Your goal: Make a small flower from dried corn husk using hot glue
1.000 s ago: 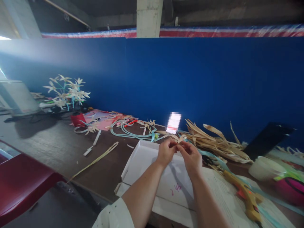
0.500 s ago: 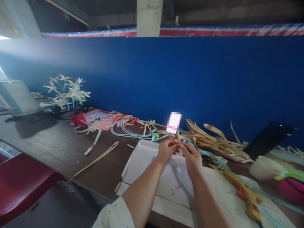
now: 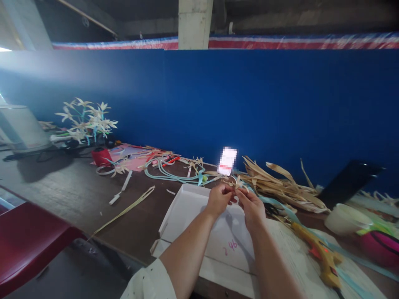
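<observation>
My left hand (image 3: 220, 198) and my right hand (image 3: 252, 203) meet over the far part of a white cardboard box lid (image 3: 183, 220). Both are closed, fingertips pinched together around a small pale flower (image 3: 238, 182) that looks made of dried husk. Its petals stick up above my fingertips; the lower part is hidden by the fingers. Handwritten pink figures show on the cardboard below my wrists. Just beyond my hands stands a blurred-out bright phone screen (image 3: 227, 161).
Dried corn husks (image 3: 280, 187) lie behind my right hand. A yellow glue gun (image 3: 324, 257) rests on paper at right, near a white cup (image 3: 346, 219). Pale blue cords (image 3: 168, 176) and a finished flower bunch (image 3: 90, 120) are at left. A red chair (image 3: 31, 245) stands lower left.
The flower's petals have turned slightly between my fingertips and now spread more to the right. Both hands stay in nearly the same place.
</observation>
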### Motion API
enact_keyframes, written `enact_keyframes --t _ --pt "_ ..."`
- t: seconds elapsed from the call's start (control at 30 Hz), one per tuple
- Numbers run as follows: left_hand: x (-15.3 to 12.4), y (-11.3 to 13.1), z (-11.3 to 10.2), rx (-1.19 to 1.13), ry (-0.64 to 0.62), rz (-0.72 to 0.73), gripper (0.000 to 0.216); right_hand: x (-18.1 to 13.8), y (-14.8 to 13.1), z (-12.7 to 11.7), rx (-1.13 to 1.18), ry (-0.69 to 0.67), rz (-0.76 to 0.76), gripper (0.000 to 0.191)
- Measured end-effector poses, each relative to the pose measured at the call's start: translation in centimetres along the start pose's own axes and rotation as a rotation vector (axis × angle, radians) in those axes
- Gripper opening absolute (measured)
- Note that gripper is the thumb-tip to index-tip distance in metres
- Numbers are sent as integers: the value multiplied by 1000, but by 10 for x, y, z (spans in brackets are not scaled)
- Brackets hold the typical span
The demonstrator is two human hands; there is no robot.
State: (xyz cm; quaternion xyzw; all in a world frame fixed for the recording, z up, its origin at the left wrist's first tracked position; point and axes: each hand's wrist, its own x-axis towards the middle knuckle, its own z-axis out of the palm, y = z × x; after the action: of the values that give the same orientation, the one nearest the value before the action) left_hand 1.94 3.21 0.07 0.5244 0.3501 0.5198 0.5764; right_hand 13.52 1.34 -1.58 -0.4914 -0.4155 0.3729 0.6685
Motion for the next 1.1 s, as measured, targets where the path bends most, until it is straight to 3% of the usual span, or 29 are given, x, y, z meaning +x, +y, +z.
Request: enact_keyframes --t 0.27,0.53,0.9,1.1 --pt "-2 1 1 55 -59 33 12 -1 -5 1 45 28 34 41" --pt "-4 4 1 82 -18 69 11 -1 1 -2 -53 -4 -55 43" --pt "-1 2 -1 120 -30 114 15 -7 -17 4 -87 16 -80 46" --pt "-4 0 -1 262 -2 245 13 -5 -15 -1 -292 95 -189 39"
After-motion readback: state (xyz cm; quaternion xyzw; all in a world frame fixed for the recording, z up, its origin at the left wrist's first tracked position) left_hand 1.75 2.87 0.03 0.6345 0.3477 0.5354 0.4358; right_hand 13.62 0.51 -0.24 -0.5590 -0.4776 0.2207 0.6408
